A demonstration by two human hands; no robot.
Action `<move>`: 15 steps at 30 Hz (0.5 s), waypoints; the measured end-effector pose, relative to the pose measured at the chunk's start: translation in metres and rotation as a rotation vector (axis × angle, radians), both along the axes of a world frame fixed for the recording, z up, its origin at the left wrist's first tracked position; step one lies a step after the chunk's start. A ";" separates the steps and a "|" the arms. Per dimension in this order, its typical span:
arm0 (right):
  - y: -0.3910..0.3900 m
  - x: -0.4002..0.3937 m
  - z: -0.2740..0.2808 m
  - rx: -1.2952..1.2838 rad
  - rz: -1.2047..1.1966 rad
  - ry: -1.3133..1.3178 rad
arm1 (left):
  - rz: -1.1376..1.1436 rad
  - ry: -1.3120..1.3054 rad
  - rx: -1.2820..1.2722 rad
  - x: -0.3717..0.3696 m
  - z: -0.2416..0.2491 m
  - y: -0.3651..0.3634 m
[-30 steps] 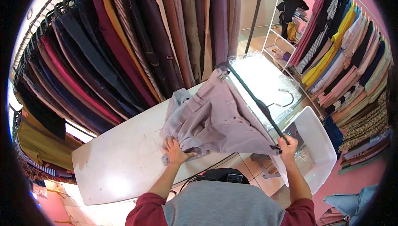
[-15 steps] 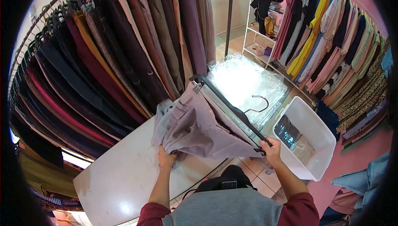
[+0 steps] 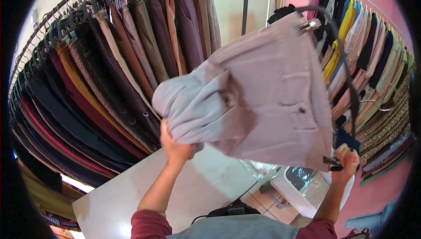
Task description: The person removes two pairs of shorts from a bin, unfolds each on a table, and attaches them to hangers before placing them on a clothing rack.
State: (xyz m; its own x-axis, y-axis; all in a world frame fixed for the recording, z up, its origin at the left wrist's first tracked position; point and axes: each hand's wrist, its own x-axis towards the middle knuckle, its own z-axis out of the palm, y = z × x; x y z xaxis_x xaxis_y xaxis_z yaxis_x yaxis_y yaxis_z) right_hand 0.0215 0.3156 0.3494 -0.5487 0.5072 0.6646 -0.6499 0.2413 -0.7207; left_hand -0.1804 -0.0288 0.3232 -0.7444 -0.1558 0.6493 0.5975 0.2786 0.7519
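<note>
A pale mauve pair of trousers (image 3: 276, 94) is raised in front of me, its waistband clipped to a black clip hanger (image 3: 349, 74) on the right. My left hand (image 3: 176, 148) is closed around the bunched lower part of the trousers. My right hand (image 3: 346, 161) grips the near end of the hanger, beside a black clip that pinches the waistband. At the far end, a metal clip (image 3: 309, 26) holds the other waist corner. The hanger's metal hook points off to the right. A button and pocket show on the garment, which is slightly blurred.
Trousers on hangers fill a long rack (image 3: 109, 63) at the left. Beneath my hands lies a white table (image 3: 166, 186). A white bin (image 3: 291, 182) with plastic-wrapped packets stands at the lower right, and more clothes (image 3: 372, 59) hang beyond it.
Both hands have lifted the trousers and hanger off the table area and spread them out. My right hand has moved right, and the waistband now faces me more fully.
</note>
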 end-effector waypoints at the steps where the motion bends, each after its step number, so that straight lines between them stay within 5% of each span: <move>1: 0.006 -0.001 0.014 0.012 -0.026 0.000 | -0.055 -0.004 -0.017 -0.017 0.012 0.022; 8: 0.043 -0.056 0.047 0.267 -0.353 -0.047 | -0.345 -0.076 0.129 -0.145 0.027 0.176; 12: 0.057 -0.128 0.034 0.202 -0.345 -0.100 | -0.266 -0.127 0.161 -0.219 0.027 0.228; 14: 0.053 -0.178 0.029 0.145 -0.329 -0.103 | -0.067 0.139 0.212 -0.259 0.020 0.246; 15: 0.048 -0.200 0.030 0.192 -0.287 -0.151 | -0.068 0.080 0.039 -0.281 0.013 0.242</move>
State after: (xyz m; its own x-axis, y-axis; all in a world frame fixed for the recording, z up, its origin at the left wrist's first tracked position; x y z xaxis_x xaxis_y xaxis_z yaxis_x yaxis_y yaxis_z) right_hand -0.1781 0.3641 0.3796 -0.5010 0.5288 0.6851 -0.4261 0.5383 -0.7271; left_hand -0.4616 0.2133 0.3357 -0.7004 -0.1330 0.7012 0.6723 0.2067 0.7108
